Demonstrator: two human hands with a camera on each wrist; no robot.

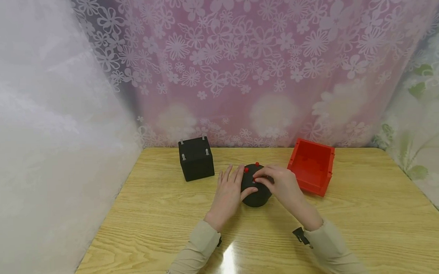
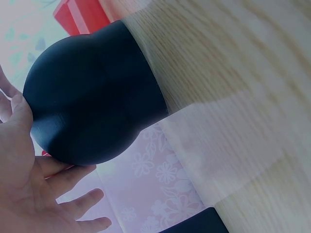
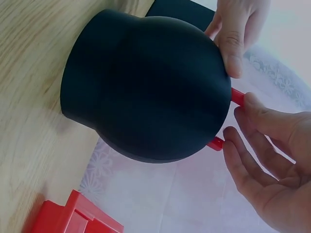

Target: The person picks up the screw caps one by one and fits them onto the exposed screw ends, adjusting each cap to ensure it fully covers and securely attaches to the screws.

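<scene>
Black domed body (image 1: pixel 256 197) upright on the wooden surface (image 1: pixel 153 228), toward far edge, long axis vertical, base down, dome up; red peg (image 3: pixel 237 96) points up and out of dome, right hand (image 1: pixel 282 185) pinching it by thumb and finger; left hand (image 1: pixel 227 195) rests on dome, fingers outstretched; two other red pegs (image 1: pixel 246 170) on top; black cube (image 1: pixel 197 168) left, red bin (image 1: pixel 310 166) right, both near far edge; pink flowered curtain (image 1: pixel 221 72) behind.
</scene>
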